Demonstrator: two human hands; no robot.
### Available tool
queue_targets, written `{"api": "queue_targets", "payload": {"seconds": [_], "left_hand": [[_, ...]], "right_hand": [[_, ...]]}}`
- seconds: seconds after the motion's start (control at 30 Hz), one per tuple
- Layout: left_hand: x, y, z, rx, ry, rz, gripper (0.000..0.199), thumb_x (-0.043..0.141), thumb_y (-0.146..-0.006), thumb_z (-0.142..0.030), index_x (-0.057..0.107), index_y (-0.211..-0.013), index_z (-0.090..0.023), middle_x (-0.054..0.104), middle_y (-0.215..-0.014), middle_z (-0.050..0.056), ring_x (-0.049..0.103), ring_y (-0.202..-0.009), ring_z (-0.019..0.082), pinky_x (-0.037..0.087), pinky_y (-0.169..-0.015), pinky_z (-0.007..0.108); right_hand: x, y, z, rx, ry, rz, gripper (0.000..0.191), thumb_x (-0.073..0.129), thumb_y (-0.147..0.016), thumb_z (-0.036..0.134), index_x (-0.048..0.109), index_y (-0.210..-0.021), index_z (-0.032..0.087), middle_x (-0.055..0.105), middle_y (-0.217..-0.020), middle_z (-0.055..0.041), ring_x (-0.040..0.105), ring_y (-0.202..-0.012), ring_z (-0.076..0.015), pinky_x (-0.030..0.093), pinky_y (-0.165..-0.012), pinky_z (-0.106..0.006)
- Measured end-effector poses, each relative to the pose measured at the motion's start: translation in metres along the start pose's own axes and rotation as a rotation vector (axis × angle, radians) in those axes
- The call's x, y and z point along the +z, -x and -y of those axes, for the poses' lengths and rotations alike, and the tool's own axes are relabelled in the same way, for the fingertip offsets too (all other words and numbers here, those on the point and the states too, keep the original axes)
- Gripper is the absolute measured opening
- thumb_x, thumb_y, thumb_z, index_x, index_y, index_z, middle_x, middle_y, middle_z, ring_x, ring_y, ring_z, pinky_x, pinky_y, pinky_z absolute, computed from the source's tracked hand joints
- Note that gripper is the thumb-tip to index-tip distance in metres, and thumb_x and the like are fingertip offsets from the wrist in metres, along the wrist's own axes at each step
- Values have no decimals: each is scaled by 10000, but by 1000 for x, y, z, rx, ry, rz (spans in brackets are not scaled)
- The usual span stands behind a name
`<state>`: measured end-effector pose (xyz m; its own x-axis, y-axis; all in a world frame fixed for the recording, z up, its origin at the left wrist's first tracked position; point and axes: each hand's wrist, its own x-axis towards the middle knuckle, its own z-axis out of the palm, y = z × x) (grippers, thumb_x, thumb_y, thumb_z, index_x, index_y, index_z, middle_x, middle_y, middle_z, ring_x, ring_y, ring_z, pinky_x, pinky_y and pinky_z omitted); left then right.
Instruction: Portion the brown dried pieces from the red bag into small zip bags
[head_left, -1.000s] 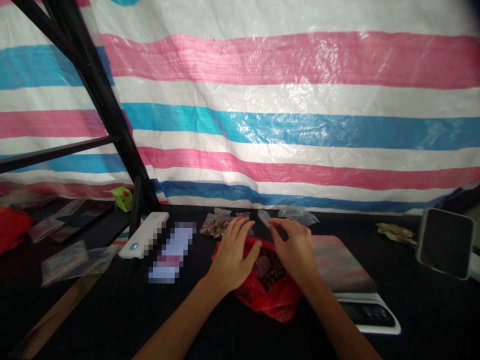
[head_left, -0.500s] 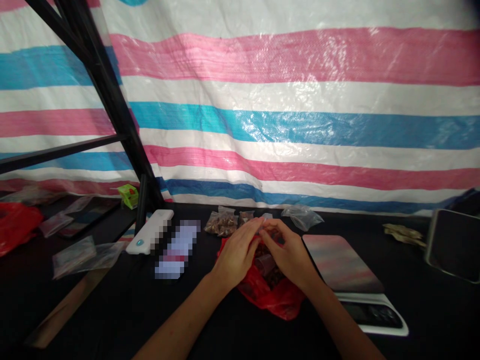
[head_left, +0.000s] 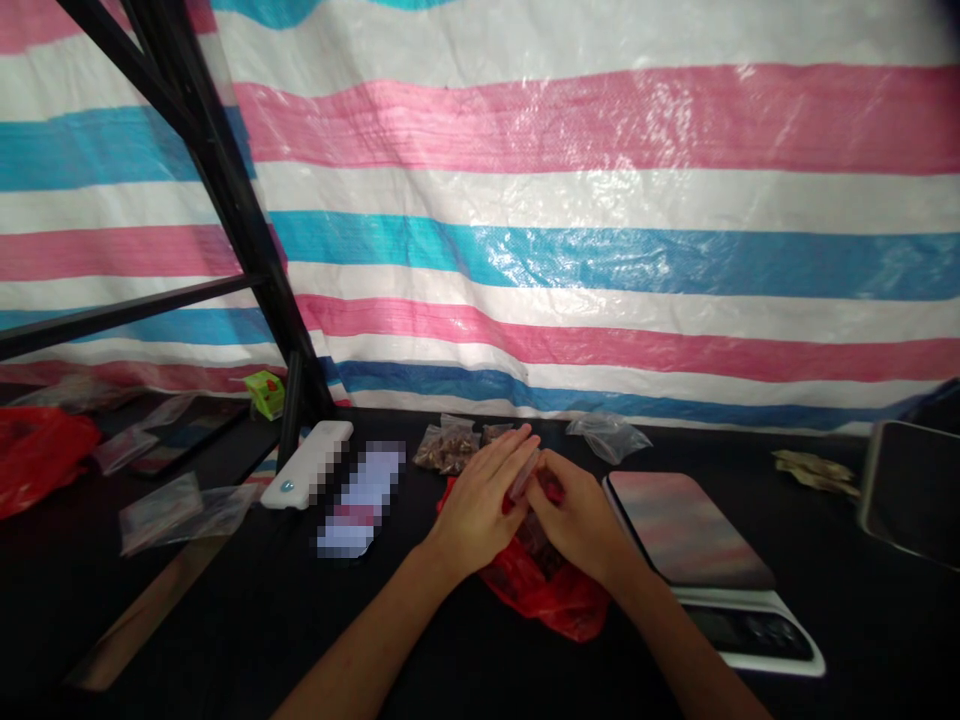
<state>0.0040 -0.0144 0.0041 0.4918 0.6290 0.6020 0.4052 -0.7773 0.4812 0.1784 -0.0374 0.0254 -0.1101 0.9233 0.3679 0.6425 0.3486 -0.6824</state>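
1. Striped pink, blue and white tarpaulin hangs behind a black tabletop.
2. Left hand: fingers straight and side by side, thumb turned inward, next to a small clear plastic bag; cannot tell whether it grips the bag.
3. Right hand: curled, thumb and forefinger pinching that bag.
4. Bag position: between both hands, over a red plastic bag whose dark contents are mostly hidden.
5. Filled clear sachets, contents brown, lie just beyond the left hand; a loose clear bag lies near the tarpaulin.
6. Digital scale stands just right of the right hand.
7. Phone, screen pixelated, lies beside a white device at left.
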Motion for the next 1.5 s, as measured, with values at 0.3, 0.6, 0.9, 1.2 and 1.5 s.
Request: {"api": "queue_targets", "payload": {"seconds": [0.3, 0.6, 0.9, 1.2, 1.5], "left_hand": [[-9, -4, -5, 19, -78, -77, 296, 644, -957, -232, 632, -1252, -256, 721, -1202, 68, 605, -1229, 262, 482, -1112, 461], [-7, -1, -4, -111, -186, -327, 156, 569, -999, -267, 576, -1150, -227, 680, -1072, 84, 621, -1034, 257, 496, -923, 413], [-11, 5, -27, 36, -50, -152, 204, 598, -841, -201, 534, -1029, -244, 662, -883, 52, 657, -789, 223, 511, -730, 342], [-3, 6, -44, 21, -128, 428, 362, 787, -772, -476, 587, -951, -234, 737, -958, 48, 717, -833, 273, 498, -680, 338], [-19, -5, -14, -132, -355, 310, 142, 677, -815, -255, 604, -933, -224, 683, -1041, 63, 660, -992, 259, 460, -870, 362]], "right_hand": [[-2, -1, -3, -42, 249, -64, 232, 482, -917, 216, 496, -687, 239, 618, -683, 16, 558, -658, -178, 363, -697, -312], [-39, 2, -1, -198, 66, 345, 409, 510, -678, 61, 698, -963, 285, 727, -1168, 14, 595, -1199, -233, 399, -1059, -376], [-19, -1, -22, -44, 352, 142, 239, 640, -875, 216, 725, -1097, 241, 736, -1052, -42, 643, -1027, -235, 372, -975, -396], [-34, -1, -34, -86, 308, 132, 453, 532, -732, -32, 707, -1038, 251, 717, -1107, -17, 611, -1069, -223, 376, -935, -348], [-47, 0, -39, -146, 210, 262, 368, 537, -662, -18, 659, -899, 236, 687, -957, -9, 584, -912, -212, 391, -840, -341]]}}
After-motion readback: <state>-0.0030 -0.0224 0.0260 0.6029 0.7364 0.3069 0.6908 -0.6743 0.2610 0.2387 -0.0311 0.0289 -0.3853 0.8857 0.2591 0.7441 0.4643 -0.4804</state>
